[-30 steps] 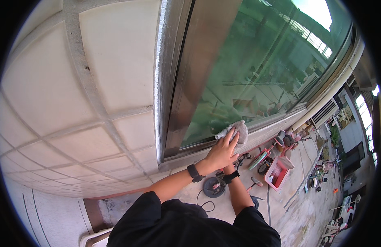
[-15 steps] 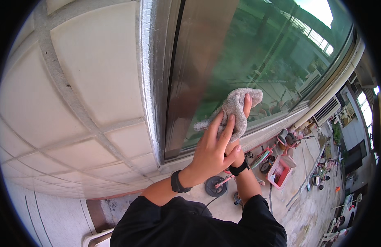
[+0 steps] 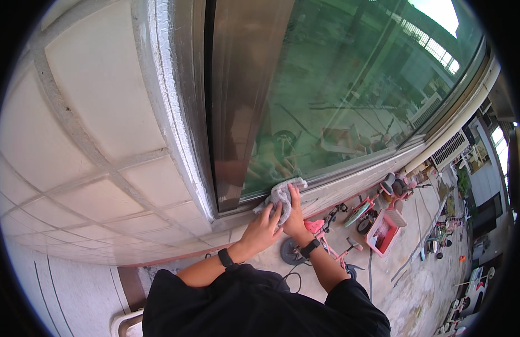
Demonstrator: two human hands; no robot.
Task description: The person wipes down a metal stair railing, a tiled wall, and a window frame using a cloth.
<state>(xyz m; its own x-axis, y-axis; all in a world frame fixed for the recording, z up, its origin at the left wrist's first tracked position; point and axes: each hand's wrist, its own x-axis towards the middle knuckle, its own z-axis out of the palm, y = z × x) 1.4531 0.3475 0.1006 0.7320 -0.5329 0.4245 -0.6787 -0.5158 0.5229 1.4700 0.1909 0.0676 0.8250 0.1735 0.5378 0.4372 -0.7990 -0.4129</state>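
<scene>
A grey terry cloth lies bunched at the bottom edge of a green-tinted window pane, near its lower left corner. My left hand has its fingers pressed on the cloth's near side. Over the cloth's right part, my right hand is closed with fingers bent on it, close beside the left. Both wrists wear black bands. The brown metal window frame runs up to the left of the glass. Part of the cloth is hidden under my fingers.
A tiled wall stands on the left. Below the sill, a small pink bicycle and a pink plastic basket stand on the concrete floor. An air-conditioner unit hangs farther right. A pale basin shows at the lower left.
Both hands and the cloth have moved down and left, from the lower part of the glass to the bottom frame edge. The view has shifted slightly, showing more of the pane.
</scene>
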